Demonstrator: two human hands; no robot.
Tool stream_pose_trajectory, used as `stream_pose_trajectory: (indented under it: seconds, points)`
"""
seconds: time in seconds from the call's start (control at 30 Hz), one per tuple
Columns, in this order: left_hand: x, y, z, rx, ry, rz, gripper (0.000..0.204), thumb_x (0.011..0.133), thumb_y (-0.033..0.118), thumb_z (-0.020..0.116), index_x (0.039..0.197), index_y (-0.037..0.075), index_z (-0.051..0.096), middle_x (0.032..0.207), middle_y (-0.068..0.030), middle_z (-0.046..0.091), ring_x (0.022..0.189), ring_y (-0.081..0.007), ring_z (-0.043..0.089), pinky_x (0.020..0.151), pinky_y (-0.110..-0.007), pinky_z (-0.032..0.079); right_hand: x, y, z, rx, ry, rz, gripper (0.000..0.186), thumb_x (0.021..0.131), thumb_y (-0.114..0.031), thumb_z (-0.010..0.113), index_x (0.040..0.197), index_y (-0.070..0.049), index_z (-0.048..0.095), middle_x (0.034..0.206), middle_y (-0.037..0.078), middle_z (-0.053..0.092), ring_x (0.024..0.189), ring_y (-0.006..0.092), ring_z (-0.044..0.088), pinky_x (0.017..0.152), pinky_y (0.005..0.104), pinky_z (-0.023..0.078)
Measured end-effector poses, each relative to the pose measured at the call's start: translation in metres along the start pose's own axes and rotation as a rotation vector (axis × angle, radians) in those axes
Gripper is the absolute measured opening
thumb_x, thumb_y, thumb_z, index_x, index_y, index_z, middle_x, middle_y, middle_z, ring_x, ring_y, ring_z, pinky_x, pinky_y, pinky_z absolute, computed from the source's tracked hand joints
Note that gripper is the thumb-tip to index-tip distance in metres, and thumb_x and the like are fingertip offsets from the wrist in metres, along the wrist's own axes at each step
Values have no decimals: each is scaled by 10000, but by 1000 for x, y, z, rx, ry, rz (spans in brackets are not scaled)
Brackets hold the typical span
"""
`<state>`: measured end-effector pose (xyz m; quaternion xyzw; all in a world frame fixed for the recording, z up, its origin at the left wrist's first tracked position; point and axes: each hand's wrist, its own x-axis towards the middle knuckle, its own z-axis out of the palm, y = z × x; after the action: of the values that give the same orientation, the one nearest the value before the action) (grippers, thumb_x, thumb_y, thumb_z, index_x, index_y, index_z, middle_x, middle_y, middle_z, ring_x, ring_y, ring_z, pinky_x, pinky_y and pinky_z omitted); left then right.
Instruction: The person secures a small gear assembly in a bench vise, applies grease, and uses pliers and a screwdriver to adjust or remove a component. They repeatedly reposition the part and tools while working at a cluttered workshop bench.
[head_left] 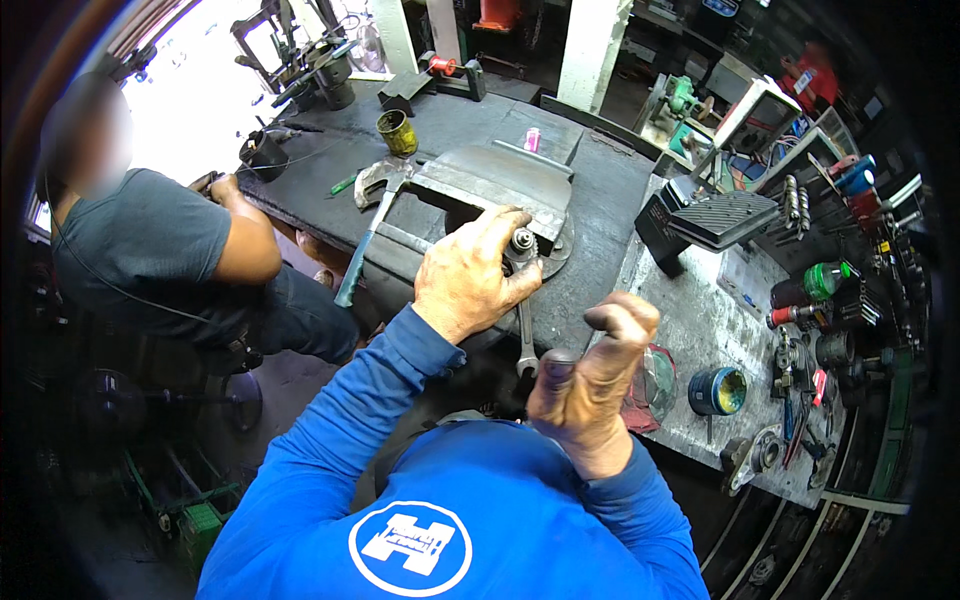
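Observation:
My left hand (465,275) is closed around a small toothed metal part (522,240) at the bench vise (490,180), with thumb and forefinger on either side of it. How far the part sits in the jaws is hidden by my fingers. Just below that hand, a combination wrench (526,335) points toward me. My right hand (595,385) is raised to the right of the wrench, its fingers bent but apart, and nothing shows between them. Left of the vise lies a large adjustable wrench (366,245) with a blue-grey handle reaching past the bench edge.
Another person (170,240) stands at the bench on the left. A yellow can (397,133) and a pink can (532,140) stand on the dark workbench (600,200). On the right metal table (690,340) are a blue grease tin (718,390) and several tools.

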<state>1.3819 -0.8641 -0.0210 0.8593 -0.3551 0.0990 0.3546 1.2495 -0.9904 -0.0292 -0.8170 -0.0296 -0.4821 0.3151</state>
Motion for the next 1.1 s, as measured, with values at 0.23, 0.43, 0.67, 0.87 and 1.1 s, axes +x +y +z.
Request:
stream_pose_trajectory:
  seconds: [0.23, 0.43, 0.67, 0.87, 1.1]
  points:
    - [1, 0, -1, -7, 2, 14, 535, 877, 347, 789, 1307, 50, 675, 1296, -176, 707, 1154, -371, 708, 964, -425, 576, -24, 3, 11, 191, -534, 659, 504, 996, -296, 724, 1259, 30, 443, 901, 284, 667, 813, 465, 687, 727, 539, 530]
    - [-5, -8, -7, -26, 2, 39, 787, 811, 417, 858, 1433, 18, 586, 1357, -216, 677, 1211, -392, 690, 1017, -447, 552, -46, 9, 19, 359, -561, 711, 327, 1026, -241, 685, 1154, -9, 493, 801, 253, 658, 738, 465, 681, 643, 513, 498]
    - [-8, -22, -19, -290, -27, 72, 655, 738, 121, 766, 1354, -24, 596, 1299, -198, 643, 1227, -343, 642, 1066, -403, 502, -50, 23, 3, 293, -501, 548, 232, 1036, -249, 675, 1070, -42, 574, 686, 216, 626, 666, 476, 659, 587, 524, 488]
    - [-8, -17, -14, -246, 63, 98, 496, 757, 146, 839, 1220, 21, 713, 1233, -189, 675, 1149, -343, 680, 1002, -401, 533, -25, 67, -9, 254, -556, 395, 244, 990, -276, 728, 1062, -46, 688, 749, 213, 693, 722, 439, 714, 622, 495, 540]
    - [-8, -12, -7, -225, 59, 34, 553, 788, 214, 916, 1280, 37, 733, 1292, -175, 709, 1203, -322, 691, 1038, -391, 531, 30, 139, -7, 364, -656, 112, 256, 917, -230, 793, 1050, -14, 757, 912, 179, 747, 873, 367, 719, 771, 428, 558]
